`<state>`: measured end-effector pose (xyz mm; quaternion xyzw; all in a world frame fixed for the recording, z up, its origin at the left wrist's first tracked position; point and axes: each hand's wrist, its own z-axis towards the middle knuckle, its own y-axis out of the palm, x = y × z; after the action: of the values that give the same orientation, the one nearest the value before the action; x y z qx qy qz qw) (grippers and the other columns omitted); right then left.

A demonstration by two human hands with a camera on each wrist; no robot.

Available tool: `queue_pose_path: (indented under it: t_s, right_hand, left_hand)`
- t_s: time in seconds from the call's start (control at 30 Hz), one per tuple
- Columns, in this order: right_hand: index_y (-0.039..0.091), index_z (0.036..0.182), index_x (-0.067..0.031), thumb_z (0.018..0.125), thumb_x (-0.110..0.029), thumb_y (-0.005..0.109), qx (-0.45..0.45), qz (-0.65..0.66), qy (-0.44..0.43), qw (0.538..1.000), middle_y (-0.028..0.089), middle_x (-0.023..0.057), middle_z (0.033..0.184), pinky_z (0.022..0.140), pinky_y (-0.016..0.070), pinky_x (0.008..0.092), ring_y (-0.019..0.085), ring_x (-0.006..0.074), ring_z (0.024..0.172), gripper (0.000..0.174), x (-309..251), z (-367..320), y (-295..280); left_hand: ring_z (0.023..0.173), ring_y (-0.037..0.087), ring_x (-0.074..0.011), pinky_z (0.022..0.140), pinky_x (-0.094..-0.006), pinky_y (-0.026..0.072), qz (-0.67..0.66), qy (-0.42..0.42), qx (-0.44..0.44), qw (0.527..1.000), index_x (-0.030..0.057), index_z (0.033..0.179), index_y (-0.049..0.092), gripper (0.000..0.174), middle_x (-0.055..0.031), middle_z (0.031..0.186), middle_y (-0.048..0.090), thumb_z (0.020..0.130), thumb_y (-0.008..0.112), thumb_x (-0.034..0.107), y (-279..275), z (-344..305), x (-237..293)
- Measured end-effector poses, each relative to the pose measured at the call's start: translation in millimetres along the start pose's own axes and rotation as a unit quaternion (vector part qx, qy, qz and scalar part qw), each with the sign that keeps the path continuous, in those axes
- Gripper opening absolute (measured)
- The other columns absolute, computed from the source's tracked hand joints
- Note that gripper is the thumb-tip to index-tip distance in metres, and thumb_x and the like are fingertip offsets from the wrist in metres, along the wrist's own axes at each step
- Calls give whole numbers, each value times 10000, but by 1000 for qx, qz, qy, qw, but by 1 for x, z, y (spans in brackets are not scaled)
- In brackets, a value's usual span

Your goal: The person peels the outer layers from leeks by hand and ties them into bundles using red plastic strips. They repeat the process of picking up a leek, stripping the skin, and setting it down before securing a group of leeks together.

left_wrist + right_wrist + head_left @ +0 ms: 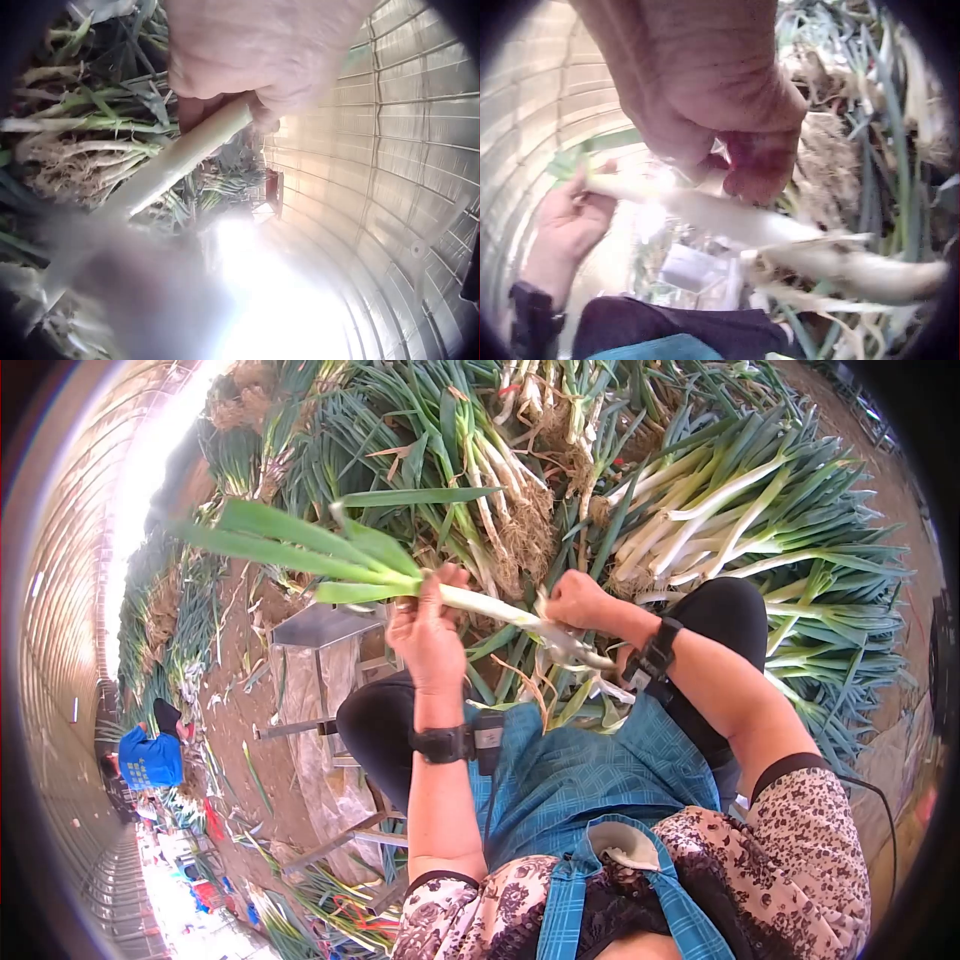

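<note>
A large green onion [485,606] lies across the front of the person, its green leaves fanning to the left and its white stalk slanting down to the right. The left hand [432,635] grips it where leaves meet stalk, fingers curled round. Over the lower stalk, the right hand [585,603] has its fingers curled and pinches a thin pale strip of skin at the fingertips. In the right wrist view, the white stalk [735,221] passes just below that hand, with loose torn skin [817,300] hanging near the root end. The lower stalk is blurred in the head view.
Heaps of green onions [740,510] with roots and leaves surround the person's knees. A metal stool [330,625] stands to the left, near plastic sheeting [325,760] on the soil. Farther left another person in a blue shirt [150,758] bends down beside the curved greenhouse wall [75,590].
</note>
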<state>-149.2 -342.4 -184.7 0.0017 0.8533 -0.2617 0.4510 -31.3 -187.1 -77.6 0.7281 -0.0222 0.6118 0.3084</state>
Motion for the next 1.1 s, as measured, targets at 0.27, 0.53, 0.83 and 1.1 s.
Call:
queue_pose_path:
  t_s: [0.27, 0.53, 0.83, 1.1]
  right_hand:
    - [681, 909, -12, 740, -221, 654, -68, -372, -40, 925, 680, 159, 962, 762, 527, 410, 652, 330, 894, 270, 13, -30, -27]
    - [550, 1213, 18, 917, -265, 607, -86, 328, -280, 898, 654, 67, 954, 774, 499, 270, 612, 116, 822, 413, -82, -22, -31]
    - [596, 985, 4, 945, -259, 559, 117, 518, -128, 838, 538, 24, 714, 441, 416, 228, 489, 90, 520, 269, -70, -7, -55]
    - [598, 948, 5, 938, -230, 554, 262, 584, -39, 767, 543, 64, 666, 361, 342, 249, 424, 92, 438, 239, -59, -6, -110]
  left_hand:
    - [915, 661, -317, 808, -386, 554, 14, 60, -60, 996, -16, 1078, 565, 226, -221, 1024, 652, 930, 578, 153, -22, 29, 63]
    - [976, 620, -175, 834, -260, 506, 91, -49, -200, 974, -18, 1202, 534, 300, -140, 1129, 634, 946, 556, 138, 33, 34, 4]
    - [1002, 590, -210, 764, -334, 483, 238, -48, -272, 931, 24, 1270, 425, 419, -121, 1105, 588, 900, 604, 110, 28, -37, -90]
    - [448, 469, -247, 457, -337, 369, 415, 200, -346, 817, -15, 702, 552, 201, -122, 541, 449, 873, 594, 83, 5, -66, -95]
